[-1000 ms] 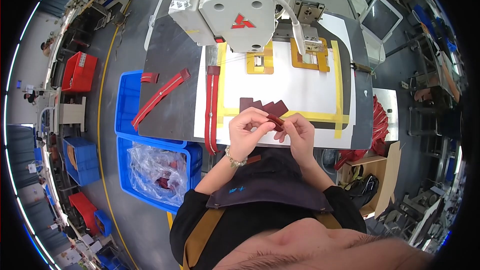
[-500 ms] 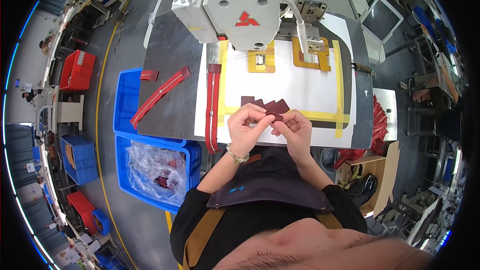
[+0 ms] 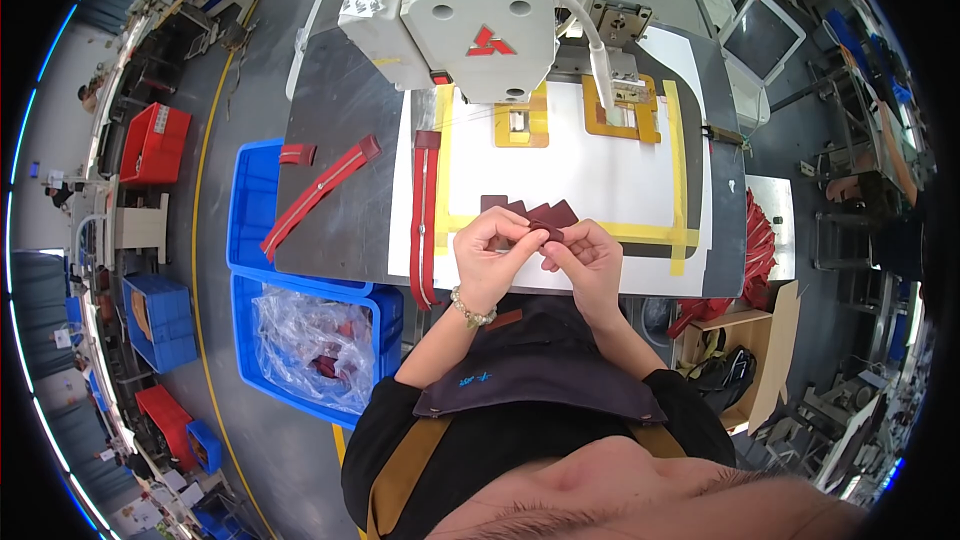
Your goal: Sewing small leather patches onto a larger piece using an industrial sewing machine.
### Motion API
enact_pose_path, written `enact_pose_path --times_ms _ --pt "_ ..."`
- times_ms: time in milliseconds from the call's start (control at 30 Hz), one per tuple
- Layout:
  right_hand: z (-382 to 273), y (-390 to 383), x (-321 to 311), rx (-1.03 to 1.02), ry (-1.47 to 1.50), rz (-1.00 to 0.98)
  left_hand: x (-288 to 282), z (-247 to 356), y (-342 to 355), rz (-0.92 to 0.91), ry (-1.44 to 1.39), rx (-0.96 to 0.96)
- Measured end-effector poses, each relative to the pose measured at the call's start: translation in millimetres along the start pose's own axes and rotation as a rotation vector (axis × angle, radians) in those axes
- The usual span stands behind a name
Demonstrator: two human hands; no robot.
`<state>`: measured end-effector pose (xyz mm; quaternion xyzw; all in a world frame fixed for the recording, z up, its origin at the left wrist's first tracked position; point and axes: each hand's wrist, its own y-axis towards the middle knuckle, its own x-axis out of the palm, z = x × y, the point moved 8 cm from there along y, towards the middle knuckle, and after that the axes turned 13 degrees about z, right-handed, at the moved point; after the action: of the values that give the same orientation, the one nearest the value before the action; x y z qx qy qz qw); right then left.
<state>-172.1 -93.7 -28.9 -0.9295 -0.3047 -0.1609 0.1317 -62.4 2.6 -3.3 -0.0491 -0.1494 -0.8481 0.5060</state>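
Observation:
Between the fingertips of both hands is a small dark red patch (image 3: 546,230), bent where they pinch it. My left hand (image 3: 492,252) is closed on its left side, my right hand (image 3: 586,258) on its right. Just beyond the fingers, several flat dark red patches (image 3: 562,214) lie overlapping on the white sheet (image 3: 560,180). To the left of my left hand, a red zipper strip (image 3: 424,210) lies lengthwise, its near end over the table edge. Farther left are a slanted zipper strip (image 3: 322,190) and a short red zipper piece (image 3: 297,154).
A white sewing machine head (image 3: 480,25) hangs over the table's far side, near two yellow clamp frames (image 3: 508,132) (image 3: 598,124). Blue bins (image 3: 240,335) stand at the left, one with clear plastic bags. At the right are red material (image 3: 760,250) and an open cardboard box (image 3: 765,340).

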Motion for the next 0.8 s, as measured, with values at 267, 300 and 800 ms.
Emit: enact_pose_path --times_ms 267,300,800 --pt "2.7 1.4 0.3 -0.03 -0.014 -0.032 5.6 1.2 1.8 -0.056 0.079 -0.053" --pt "2.1 1.8 0.0 -0.03 -0.013 -0.032 3.9 4.6 4.3 -0.056 0.08 -0.053" --pt "8.7 5.5 -2.7 -0.004 0.072 -0.01 16.9 1.6 -2.0 -0.242 0.389 -0.05"
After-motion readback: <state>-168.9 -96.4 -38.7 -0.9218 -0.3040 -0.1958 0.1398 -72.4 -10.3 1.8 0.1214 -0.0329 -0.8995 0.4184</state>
